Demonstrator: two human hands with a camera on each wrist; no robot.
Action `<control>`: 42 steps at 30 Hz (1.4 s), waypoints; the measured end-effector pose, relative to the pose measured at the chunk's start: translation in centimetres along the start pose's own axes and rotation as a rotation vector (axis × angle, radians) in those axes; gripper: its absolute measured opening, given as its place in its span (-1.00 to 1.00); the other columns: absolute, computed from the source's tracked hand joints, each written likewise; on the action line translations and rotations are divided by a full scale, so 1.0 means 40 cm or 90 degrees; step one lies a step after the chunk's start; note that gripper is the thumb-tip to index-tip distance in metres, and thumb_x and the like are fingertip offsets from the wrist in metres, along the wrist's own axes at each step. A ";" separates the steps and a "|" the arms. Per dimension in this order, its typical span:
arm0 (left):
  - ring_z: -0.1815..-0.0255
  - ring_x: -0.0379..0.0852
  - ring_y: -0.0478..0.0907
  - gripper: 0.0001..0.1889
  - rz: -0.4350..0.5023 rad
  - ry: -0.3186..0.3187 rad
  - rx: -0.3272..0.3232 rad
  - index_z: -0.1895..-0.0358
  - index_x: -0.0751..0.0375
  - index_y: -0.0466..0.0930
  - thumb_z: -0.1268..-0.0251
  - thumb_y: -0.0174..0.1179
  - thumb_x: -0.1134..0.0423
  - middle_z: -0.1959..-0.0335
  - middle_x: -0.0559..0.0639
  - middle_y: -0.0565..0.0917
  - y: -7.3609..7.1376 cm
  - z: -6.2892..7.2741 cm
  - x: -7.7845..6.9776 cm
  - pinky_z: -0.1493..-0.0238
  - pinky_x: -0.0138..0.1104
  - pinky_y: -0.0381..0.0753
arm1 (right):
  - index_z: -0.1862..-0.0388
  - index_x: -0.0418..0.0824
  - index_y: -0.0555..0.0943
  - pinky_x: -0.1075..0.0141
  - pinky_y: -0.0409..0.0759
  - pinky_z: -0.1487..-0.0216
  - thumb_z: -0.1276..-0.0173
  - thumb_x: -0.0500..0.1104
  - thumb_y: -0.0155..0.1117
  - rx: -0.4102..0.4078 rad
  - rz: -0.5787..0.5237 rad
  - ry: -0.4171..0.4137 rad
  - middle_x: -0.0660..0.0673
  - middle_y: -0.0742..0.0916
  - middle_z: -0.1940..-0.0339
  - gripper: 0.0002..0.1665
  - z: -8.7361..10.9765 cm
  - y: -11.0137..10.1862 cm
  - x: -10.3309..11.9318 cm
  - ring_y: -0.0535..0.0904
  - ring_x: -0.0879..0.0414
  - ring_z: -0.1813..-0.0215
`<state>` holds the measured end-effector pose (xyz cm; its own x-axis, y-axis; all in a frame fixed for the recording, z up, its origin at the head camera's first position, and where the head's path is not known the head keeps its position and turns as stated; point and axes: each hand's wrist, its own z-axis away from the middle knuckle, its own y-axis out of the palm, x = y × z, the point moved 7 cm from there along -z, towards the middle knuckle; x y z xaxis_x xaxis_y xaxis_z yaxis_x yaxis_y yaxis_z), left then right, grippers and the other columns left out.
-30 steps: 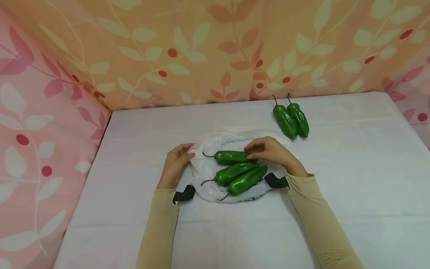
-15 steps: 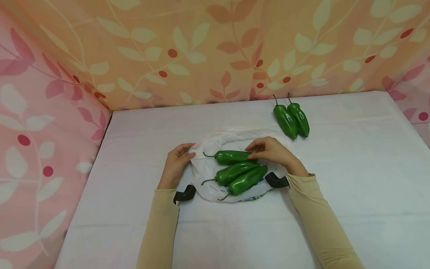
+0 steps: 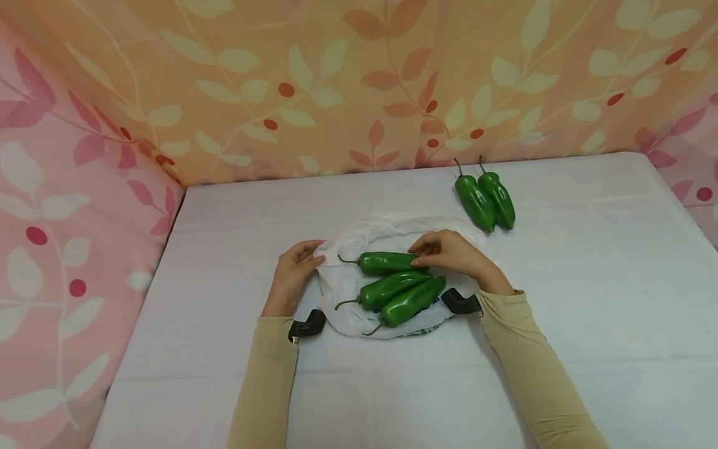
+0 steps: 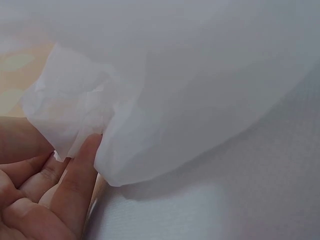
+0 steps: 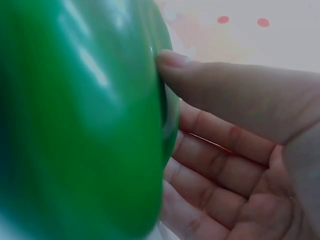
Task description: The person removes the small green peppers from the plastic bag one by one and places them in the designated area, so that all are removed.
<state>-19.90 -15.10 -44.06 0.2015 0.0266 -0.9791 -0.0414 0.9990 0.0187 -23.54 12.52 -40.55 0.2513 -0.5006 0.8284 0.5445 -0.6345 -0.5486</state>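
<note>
Three long green peppers lie on a white plastic bag [image 3: 339,315] in the head view. My right hand [image 3: 457,254] holds the far pepper [image 3: 384,263] by its stemless end, thumb on the near side and fingers behind. The middle pepper [image 3: 392,289] and the near pepper [image 3: 412,304] lie side by side below it, thin stems pointing left. My left hand [image 3: 293,271] pinches the bag's left edge; in the left wrist view the crumpled plastic [image 4: 65,115] sits between thumb and fingers. Close up in the right wrist view, a glossy green pepper [image 5: 95,110] partly hides my fingertips.
Two more green peppers [image 3: 477,202] lie side by side at the back right of the white-covered table [image 3: 224,218], beyond the bag. Leaf-patterned cloth [image 3: 336,75] stands behind the table and along its sides. A black wrist camera [image 3: 308,324] sits by each sleeve.
</note>
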 end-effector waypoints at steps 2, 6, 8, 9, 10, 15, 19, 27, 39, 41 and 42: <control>-0.17 -0.03 0.45 -0.61 0.002 0.001 0.001 -0.15 0.42 0.46 -0.23 0.16 0.51 -0.15 0.24 0.51 -0.001 0.000 -0.002 -0.02 -0.45 0.48 | 0.12 -0.30 0.68 0.23 0.57 0.17 -0.18 -0.20 0.40 -0.001 0.004 0.000 -0.11 0.73 0.24 -0.71 -0.001 0.000 0.002 0.65 0.08 0.23; -0.17 -0.02 0.45 -0.61 0.001 0.002 0.004 -0.15 0.42 0.46 -0.24 0.17 0.50 -0.16 0.24 0.50 -0.001 -0.002 -0.003 -0.03 -0.45 0.47 | 0.12 -0.29 0.68 0.22 0.57 0.16 -0.17 -0.22 0.41 -0.005 0.009 -0.001 -0.11 0.73 0.22 -0.71 -0.003 -0.001 0.002 0.64 0.08 0.22; -0.17 -0.03 0.45 -0.61 0.002 0.002 0.003 -0.15 0.41 0.46 -0.24 0.17 0.50 -0.16 0.24 0.50 -0.001 -0.003 -0.003 -0.03 -0.45 0.47 | 0.13 -0.29 0.68 0.22 0.57 0.16 -0.17 -0.23 0.41 -0.008 0.014 -0.002 -0.11 0.73 0.22 -0.72 -0.005 -0.002 0.002 0.64 0.08 0.21; -0.17 -0.03 0.45 -0.61 0.002 0.001 0.003 -0.15 0.41 0.46 -0.23 0.17 0.50 -0.16 0.24 0.50 -0.001 -0.003 -0.003 -0.03 -0.45 0.48 | 0.13 -0.29 0.68 0.23 0.57 0.16 -0.16 -0.22 0.42 -0.009 0.018 -0.005 -0.11 0.73 0.21 -0.72 -0.005 -0.002 0.002 0.64 0.07 0.21; -0.18 -0.03 0.45 -0.61 0.003 0.001 0.003 -0.15 0.42 0.46 -0.23 0.17 0.50 -0.16 0.24 0.50 -0.001 -0.004 -0.002 -0.03 -0.45 0.47 | 0.13 -0.29 0.68 0.23 0.57 0.15 -0.16 -0.22 0.42 -0.010 0.021 -0.007 -0.12 0.73 0.21 -0.72 -0.006 -0.002 0.003 0.64 0.07 0.20; -0.18 -0.03 0.44 -0.61 0.007 -0.001 0.001 -0.15 0.41 0.46 -0.23 0.17 0.51 -0.16 0.24 0.50 0.000 -0.001 -0.004 -0.02 -0.45 0.48 | 0.13 -0.31 0.68 0.23 0.57 0.14 -0.17 -0.22 0.41 -0.005 0.033 -0.010 -0.14 0.73 0.20 -0.71 -0.007 -0.002 0.006 0.63 0.05 0.19; -0.17 -0.03 0.44 -0.61 0.004 -0.001 -0.001 -0.15 0.40 0.46 -0.23 0.17 0.50 -0.16 0.22 0.50 0.000 0.000 -0.004 -0.02 -0.45 0.48 | 0.12 -0.30 0.68 0.25 0.57 0.15 -0.17 -0.22 0.41 0.000 0.033 0.001 -0.13 0.73 0.21 -0.71 -0.009 0.000 0.003 0.63 0.08 0.21; -0.17 -0.02 0.44 -0.61 0.008 -0.005 -0.001 -0.15 0.41 0.46 -0.23 0.17 0.50 -0.16 0.23 0.50 0.000 0.001 0.000 0.00 -0.46 0.48 | 0.13 -0.29 0.68 0.26 0.55 0.20 -0.20 -0.22 0.38 0.015 0.026 0.001 -0.06 0.72 0.29 -0.74 -0.008 0.006 0.005 0.59 0.14 0.31; -0.16 -0.01 0.45 -0.61 0.007 0.006 0.006 -0.15 0.43 0.46 -0.23 0.17 0.50 -0.15 0.26 0.50 0.001 0.004 -0.003 0.01 -0.46 0.49 | 0.07 -0.31 0.66 0.23 0.55 0.15 -0.23 -0.22 0.35 0.032 0.043 -0.015 -0.11 0.72 0.20 -0.70 -0.005 0.009 0.006 0.61 0.11 0.22; -0.15 -0.01 0.46 -0.61 0.006 0.008 0.009 -0.15 0.43 0.46 -0.23 0.17 0.50 -0.15 0.26 0.50 0.001 0.004 -0.003 0.01 -0.45 0.49 | 0.06 -0.32 0.66 0.24 0.55 0.17 -0.24 -0.22 0.34 0.036 0.044 -0.018 -0.11 0.72 0.19 -0.70 -0.003 0.009 0.007 0.59 0.13 0.24; -0.15 -0.01 0.46 -0.61 0.006 0.009 0.009 -0.15 0.43 0.46 -0.23 0.17 0.51 -0.15 0.25 0.50 0.001 0.003 -0.003 0.02 -0.45 0.49 | 0.06 -0.33 0.66 0.25 0.55 0.18 -0.25 -0.23 0.33 0.036 0.042 -0.019 -0.12 0.72 0.18 -0.70 -0.002 0.009 0.008 0.59 0.13 0.24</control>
<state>-19.80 -15.04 -43.91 0.1868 0.0353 -0.9818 -0.0290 0.9991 0.0304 -23.33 12.07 -40.51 0.3122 -0.5216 0.7940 0.5705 -0.5654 -0.5957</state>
